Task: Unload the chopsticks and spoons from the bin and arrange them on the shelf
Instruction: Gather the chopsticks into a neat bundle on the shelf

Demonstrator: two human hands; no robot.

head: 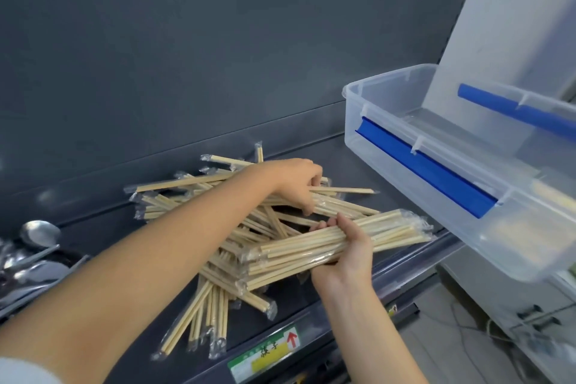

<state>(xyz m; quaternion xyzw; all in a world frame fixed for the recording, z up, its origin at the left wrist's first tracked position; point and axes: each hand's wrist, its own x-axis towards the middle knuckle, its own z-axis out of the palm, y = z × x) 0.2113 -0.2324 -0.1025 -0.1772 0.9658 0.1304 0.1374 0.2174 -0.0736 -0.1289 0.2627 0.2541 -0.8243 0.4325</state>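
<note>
Wooden chopsticks [168, 196] lay unloaded but jumbled on the shelf [311, 315] near steel spoons [40, 232], bin [389, 140] apparently near empty; fingers of right hand [343, 249] clasped an aligned bundle [392, 231], left hand [296, 187] pinched more; arranging remained.

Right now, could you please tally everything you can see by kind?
Hands: 2 (left hand, right hand)
Bin: 1
Blue clips: 2
Shelf label: 1
Chopsticks: too many to count
Spoons: too blurred to count
Total counted: 6
</note>
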